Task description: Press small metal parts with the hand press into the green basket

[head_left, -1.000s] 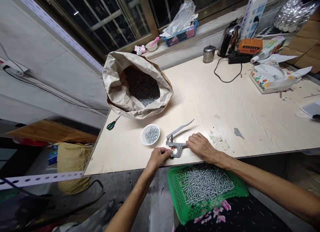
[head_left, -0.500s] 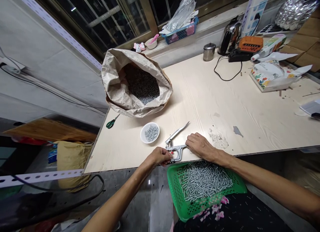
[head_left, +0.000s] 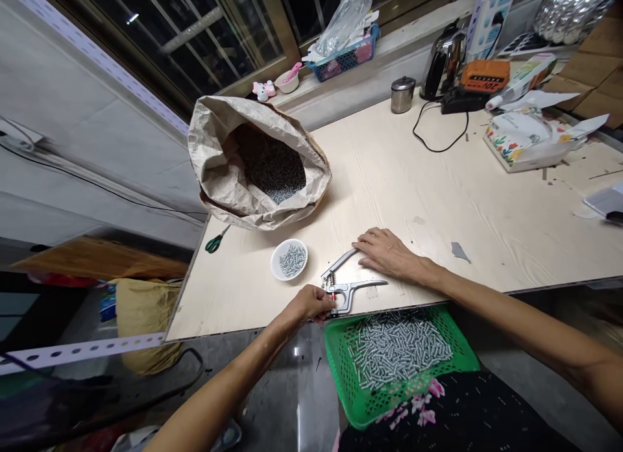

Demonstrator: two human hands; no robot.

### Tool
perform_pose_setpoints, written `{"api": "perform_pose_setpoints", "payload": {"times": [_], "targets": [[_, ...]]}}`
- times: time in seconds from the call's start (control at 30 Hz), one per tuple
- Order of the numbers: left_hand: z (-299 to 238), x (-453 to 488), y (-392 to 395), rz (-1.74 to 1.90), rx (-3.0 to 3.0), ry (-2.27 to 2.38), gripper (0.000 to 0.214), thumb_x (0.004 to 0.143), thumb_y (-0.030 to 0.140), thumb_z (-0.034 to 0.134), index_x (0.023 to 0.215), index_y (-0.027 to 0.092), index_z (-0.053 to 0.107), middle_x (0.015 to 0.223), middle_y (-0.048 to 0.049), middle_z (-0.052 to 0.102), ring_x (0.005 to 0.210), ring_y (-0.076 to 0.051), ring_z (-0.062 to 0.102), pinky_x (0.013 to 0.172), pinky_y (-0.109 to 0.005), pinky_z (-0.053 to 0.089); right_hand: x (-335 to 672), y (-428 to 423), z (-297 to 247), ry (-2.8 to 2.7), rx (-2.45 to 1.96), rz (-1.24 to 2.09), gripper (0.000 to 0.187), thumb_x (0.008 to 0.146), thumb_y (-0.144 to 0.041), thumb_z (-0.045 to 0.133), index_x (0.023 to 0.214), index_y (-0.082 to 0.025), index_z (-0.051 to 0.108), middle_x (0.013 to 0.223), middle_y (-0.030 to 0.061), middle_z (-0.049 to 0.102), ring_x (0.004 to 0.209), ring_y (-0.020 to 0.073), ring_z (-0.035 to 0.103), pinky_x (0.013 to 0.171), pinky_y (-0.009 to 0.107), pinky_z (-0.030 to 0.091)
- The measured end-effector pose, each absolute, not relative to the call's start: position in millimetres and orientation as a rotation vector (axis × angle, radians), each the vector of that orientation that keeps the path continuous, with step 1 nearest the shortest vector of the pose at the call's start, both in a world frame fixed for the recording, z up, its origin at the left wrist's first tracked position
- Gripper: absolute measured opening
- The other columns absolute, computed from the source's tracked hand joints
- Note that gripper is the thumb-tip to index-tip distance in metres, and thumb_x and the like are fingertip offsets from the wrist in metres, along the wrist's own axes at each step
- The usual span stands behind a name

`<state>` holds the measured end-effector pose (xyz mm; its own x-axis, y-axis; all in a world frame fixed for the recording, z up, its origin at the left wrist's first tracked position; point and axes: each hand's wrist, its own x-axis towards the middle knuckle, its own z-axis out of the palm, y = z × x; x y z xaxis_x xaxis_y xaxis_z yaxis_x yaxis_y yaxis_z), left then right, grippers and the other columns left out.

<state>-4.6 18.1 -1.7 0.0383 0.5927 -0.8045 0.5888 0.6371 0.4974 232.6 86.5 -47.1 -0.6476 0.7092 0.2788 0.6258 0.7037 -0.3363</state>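
Grey metal press pliers (head_left: 346, 286) lie at the near edge of the pale wooden table (head_left: 438, 199), handles spread apart. My left hand (head_left: 310, 304) is closed in a pinch at the pliers' jaw, holding something too small to make out. My right hand (head_left: 386, 251) rests flat with fingers stretched out on the upper handle (head_left: 337, 264). A small white bowl of metal pieces (head_left: 289, 259) sits just left of the pliers. A green basket (head_left: 396, 361) full of small silver cylinders sits below the table edge, on my lap.
A large paper sack (head_left: 256, 163) of dark small parts stands open at the table's left. Green-handled scissors (head_left: 214, 242) lie by the left edge. At the back stand a kettle (head_left: 442, 62), a steel cup (head_left: 402, 95), an orange device (head_left: 484, 76) and a tissue pack (head_left: 523, 143).
My right hand left the lower handle and moved up onto the upper handle. My left hand stayed pinched at the jaw. The view shifted slightly.
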Motion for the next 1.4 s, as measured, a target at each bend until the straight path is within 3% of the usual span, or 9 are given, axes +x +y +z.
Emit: {"api": "perform_pose_setpoints", "payload": {"times": [0.17,0.3,0.5,0.67,0.8,0.9,1.0,1.33,1.4], "targets": [[-1.0,-4.1,14.6,0.055,0.997,1.638,0.038,0.049,0.047,0.076,0.047,0.016,0.053,0.042,0.0038,0.053,0.038,-0.009,0.046,0.044,-0.024,0.042,242.0,87.9,-54.8,-2.629,-0.875,0.467,0.097,0.061,-0.07,0.069,0.136,-0.016,0.04,0.136,0.0189,0.045,0.121,0.0359,0.04,0.095,0.048,0.035],[-0.5,-2.6,16.9,0.002,1.002,1.646,0.038,0.048,0.044,0.077,0.046,0.017,0.052,0.042,0.0034,0.053,0.039,-0.01,0.048,0.045,-0.025,0.043,248.2,89.1,-52.7,-2.687,-0.795,0.531,0.105,0.057,-0.066,0.074,0.141,-0.017,0.035,0.138,0.0182,0.043,0.123,0.036,0.039,0.097,0.047,0.034],[-1.3,-2.6,17.7,0.007,1.022,1.661,0.036,0.054,0.044,0.075,0.047,0.017,0.052,0.044,0.0035,0.052,0.04,-0.01,0.046,0.046,-0.026,0.043,247.8,80.4,-40.7,-2.646,-0.833,0.502,0.09,0.062,-0.051,0.078,0.137,-0.016,0.041,0.121,0.0145,0.057,0.103,0.0295,0.048,0.084,0.041,0.039],[4.4,4.5,2.9,-0.087,1.392,1.836,0.032,0.073,0.039,0.064,0.052,0.015,0.057,0.052,-0.0005,0.055,0.05,-0.013,0.052,0.054,-0.026,0.043,250.2,67.1,-34.3,-2.618,-0.896,0.514,0.071,0.071,-0.042,0.074,0.132,-0.018,0.045,0.109,0.011,0.062,0.096,0.0272,0.048,0.078,0.039,0.038],[3.2,27.3,-5.2,0.062,2.14,1.844,0.019,0.084,0.032,0.057,0.092,0.017,0.066,0.096,-0.0087,0.064,0.091,-0.022,0.058,0.077,-0.033,0.048,248.9,58.3,-28.7,-2.629,-0.942,0.549,0.069,0.076,-0.037,0.07,0.135,-0.016,0.04,0.11,0.0118,0.06,0.095,0.0269,0.047,0.079,0.041,0.04],[-6.5,44.3,7.6,0.153,2.432,1.554,0.048,0.081,0.035,0.064,0.124,0.019,0.05,0.129,-0.0131,0.052,0.119,-0.028,0.046,0.095,-0.043,0.043,246.8,52.8,-29.7,-2.606,-0.955,0.551,0.077,0.075,-0.037,0.072,0.138,-0.015,0.035,0.115,0.0135,0.057,0.102,0.0275,0.048,0.084,0.042,0.042],[-15.0,51.5,27.3,0.108,2.52,1.338,0.063,0.08,0.037,0.066,0.134,0.017,0.039,0.136,-0.0145,0.047,0.123,-0.028,0.042,0.101,-0.044,0.039,248.1,48.8,-32.6,-2.591,-0.986,0.519,0.081,0.069,-0.038,0.076,0.136,-0.016,0.036,0.12,0.0144,0.053,0.108,0.0281,0.047,0.087,0.042,0.043],[-23.3,58.7,26.8,0.217,2.484,1.418,0.016,0.089,0.029,0.053,0.093,0.017,0.063,0.091,-0.0061,0.062,0.091,-0.021,0.051,0.081,-0.033,0.043,239.8,46.9,-36.4,-2.608,-1.127,0.306,0.005,0.082,-0.019,0.063,0.084,-0.017,0.059,0.087,0.0065,0.059,0.084,0.0198,0.052,0.074,0.033,0.044],[-28.9,61.3,26.3,0.252,2.5,1.469,0.019,0.091,0.027,0.051,0.082,0.016,0.063,0.085,-0.0061,0.062,0.087,-0.02,0.052,0.079,-0.033,0.044,235.9,48.4,-42.5,-2.609,-1.112,0.299,0.009,0.085,-0.015,0.057,0.077,-0.018,0.057,0.082,0.0053,0.059,0.082,0.0188,0.053,0.073,0.032,0.044]]}}
